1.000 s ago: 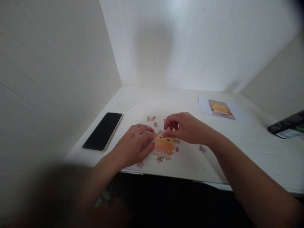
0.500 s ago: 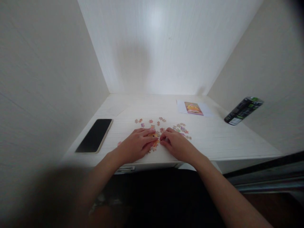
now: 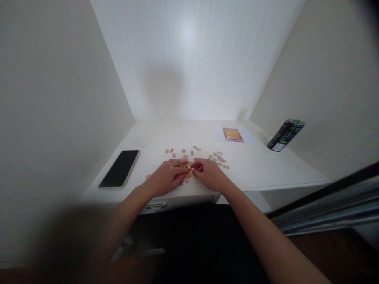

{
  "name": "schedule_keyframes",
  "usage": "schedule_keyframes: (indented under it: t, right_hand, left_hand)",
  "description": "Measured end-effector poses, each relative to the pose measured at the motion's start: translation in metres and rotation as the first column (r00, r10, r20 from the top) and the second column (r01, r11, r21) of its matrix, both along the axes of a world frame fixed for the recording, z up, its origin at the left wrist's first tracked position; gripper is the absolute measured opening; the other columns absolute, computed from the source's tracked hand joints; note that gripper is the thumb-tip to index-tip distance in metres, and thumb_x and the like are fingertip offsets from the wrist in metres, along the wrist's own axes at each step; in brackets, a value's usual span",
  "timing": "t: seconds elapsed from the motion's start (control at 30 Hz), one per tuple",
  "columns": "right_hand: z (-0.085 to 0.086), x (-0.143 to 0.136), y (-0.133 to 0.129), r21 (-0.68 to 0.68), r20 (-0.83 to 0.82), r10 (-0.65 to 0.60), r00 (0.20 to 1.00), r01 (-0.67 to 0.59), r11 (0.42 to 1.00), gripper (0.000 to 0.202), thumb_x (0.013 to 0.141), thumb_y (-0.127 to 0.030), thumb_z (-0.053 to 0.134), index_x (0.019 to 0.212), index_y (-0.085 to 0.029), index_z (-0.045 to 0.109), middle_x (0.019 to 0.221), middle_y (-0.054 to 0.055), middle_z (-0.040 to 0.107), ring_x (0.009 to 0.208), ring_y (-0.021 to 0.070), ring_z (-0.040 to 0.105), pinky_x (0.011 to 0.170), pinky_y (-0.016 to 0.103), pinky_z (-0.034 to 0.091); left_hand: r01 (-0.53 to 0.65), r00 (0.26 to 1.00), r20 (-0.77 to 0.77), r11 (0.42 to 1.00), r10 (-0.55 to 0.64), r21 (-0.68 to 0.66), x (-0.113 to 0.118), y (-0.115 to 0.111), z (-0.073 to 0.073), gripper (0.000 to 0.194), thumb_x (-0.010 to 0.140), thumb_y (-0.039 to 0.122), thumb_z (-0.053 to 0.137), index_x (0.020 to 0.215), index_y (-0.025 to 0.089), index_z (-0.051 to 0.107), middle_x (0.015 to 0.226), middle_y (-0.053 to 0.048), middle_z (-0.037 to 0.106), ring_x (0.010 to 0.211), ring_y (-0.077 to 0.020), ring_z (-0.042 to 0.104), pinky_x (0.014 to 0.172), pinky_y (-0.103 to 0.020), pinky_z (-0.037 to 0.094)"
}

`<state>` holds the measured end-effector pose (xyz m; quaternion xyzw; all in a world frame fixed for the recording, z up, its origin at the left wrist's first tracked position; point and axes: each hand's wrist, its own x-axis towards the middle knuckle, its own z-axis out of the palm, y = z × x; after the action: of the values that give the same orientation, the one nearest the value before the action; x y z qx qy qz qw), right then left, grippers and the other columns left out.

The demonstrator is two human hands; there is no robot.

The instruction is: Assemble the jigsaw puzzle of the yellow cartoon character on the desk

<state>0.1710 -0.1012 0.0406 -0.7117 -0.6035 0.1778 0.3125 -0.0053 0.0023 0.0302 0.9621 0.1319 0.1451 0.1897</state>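
A partly joined jigsaw puzzle (image 3: 187, 176) with a yellow figure and a dark eye lies flat in front of me. Across its left side rests my left hand (image 3: 167, 177), fingers stretched out flat on the pieces and hiding part of them. My right hand (image 3: 210, 173) is at the puzzle's right edge, thumb and fingertips pinched together. A small pale jigsaw piece (image 3: 192, 169) shows at those fingertips, mostly hidden. Loose jigsaw pieces (image 3: 219, 157) are scattered to the right, with several more beyond the hands.
On the left lies a phone (image 3: 121, 169), screen dark. A picture card (image 3: 233, 134) with a yellow figure sits on white paper at the back right. Farther right stands a black-and-green can (image 3: 286, 135). Walls enclose the white desk (image 3: 251, 169) on three sides.
The view has shifted slightly, so the desk items appear farther left. Both hands stay at the puzzle, and my right fingertips are now closer to my left fingers, at the puzzle's edge.
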Motion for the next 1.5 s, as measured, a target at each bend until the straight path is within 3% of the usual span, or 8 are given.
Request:
schedule_keyframes:
  t: [0.23,0.37,0.57,0.67,0.87,1.07,1.3,1.5]
  right_hand:
    - [0.001,0.007,0.002,0.157,-0.143,0.037,0.989,-0.014,0.987,0.014,0.085,-0.017,0.056,0.099,-0.016,0.061,0.089,0.006,0.069,0.081,0.0147,0.063,0.074,0.026,0.048]
    - [0.004,-0.010,0.003,0.312,-0.184,0.142,0.973,-0.079,0.947,0.011,0.086,-0.019,0.056,0.096,-0.018,0.059,0.085,0.003,0.066,0.077,0.0143,0.061,0.070,0.026,0.048]
    - [0.006,-0.030,0.012,0.403,-0.173,0.098,0.980,-0.021,0.915,0.006,0.089,-0.019,0.053,0.094,-0.019,0.057,0.091,0.004,0.066,0.081,0.0136,0.061,0.074,0.025,0.048]
    - [0.003,-0.029,0.010,0.413,0.032,0.079,0.996,-0.085,0.907,0.013,0.090,-0.022,0.054,0.100,-0.016,0.060,0.101,0.008,0.065,0.094,0.0171,0.060,0.086,0.029,0.045]
    - [-0.005,-0.023,-0.003,0.181,0.417,0.187,0.889,-0.282,0.942,0.030,0.093,-0.038,0.056,0.111,-0.016,0.064,0.115,0.012,0.066,0.109,0.0255,0.057,0.097,0.041,0.036]
    - [-0.004,-0.021,-0.004,0.145,0.469,0.210,0.858,-0.310,0.940,0.026,0.096,-0.034,0.050,0.102,-0.017,0.069,0.117,0.009,0.067,0.110,0.0244,0.056,0.096,0.039,0.035]
    - [-0.006,-0.018,-0.003,0.130,0.458,0.198,0.867,-0.285,0.950,0.025,0.096,-0.032,0.051,0.107,-0.018,0.068,0.121,0.008,0.066,0.114,0.0243,0.054,0.097,0.039,0.033]
    - [-0.005,-0.019,-0.004,0.146,0.459,0.180,0.870,-0.274,0.950,0.025,0.096,-0.031,0.050,0.109,-0.018,0.067,0.121,0.008,0.065,0.113,0.0247,0.054,0.095,0.040,0.033]
  left_hand:
    - [-0.135,0.976,0.153,0.982,0.155,-0.135,-0.003,0.004,0.017,0.037,0.091,0.035,0.052,0.125,0.023,0.061,0.133,-0.008,0.058,0.128,-0.0245,0.047,0.114,-0.048,0.028]
    - [-0.119,0.970,0.167,0.947,0.175,-0.299,-0.004,0.006,0.039,0.043,0.088,0.044,0.058,0.123,0.020,0.060,0.108,-0.006,0.069,0.091,-0.0156,0.063,0.084,-0.029,0.052]
    - [-0.165,0.969,0.109,0.906,0.223,-0.389,-0.006,0.008,0.042,0.036,0.086,0.038,0.060,0.115,0.016,0.063,0.082,-0.003,0.068,0.068,-0.0125,0.061,0.061,-0.022,0.048]
    - [-0.243,0.952,0.093,0.907,0.290,-0.344,-0.014,0.013,0.036,0.035,0.089,0.036,0.056,0.116,0.016,0.065,0.092,-0.006,0.070,0.072,-0.0133,0.062,0.063,-0.024,0.047]
    - [-0.272,0.956,0.072,0.951,0.285,-0.148,-0.031,0.021,0.026,0.026,0.089,0.035,0.056,0.104,0.020,0.072,0.096,-0.005,0.070,0.082,-0.0154,0.061,0.075,-0.028,0.047]
    - [-0.215,0.975,0.053,0.976,0.216,-0.024,-0.033,0.019,0.019,0.025,0.090,0.038,0.057,0.104,0.024,0.072,0.109,-0.003,0.068,0.102,-0.0171,0.061,0.094,-0.032,0.046]
    - [-0.219,0.976,0.043,0.966,0.216,0.137,-0.034,0.022,0.004,0.028,0.092,0.040,0.054,0.109,0.026,0.072,0.114,-0.007,0.065,0.104,-0.0228,0.058,0.094,-0.043,0.045]
    - [-0.188,0.982,0.020,0.961,0.188,0.202,-0.038,0.021,0.003,0.026,0.094,0.036,0.050,0.104,0.025,0.072,0.113,-0.006,0.065,0.107,-0.0226,0.057,0.094,-0.044,0.044]
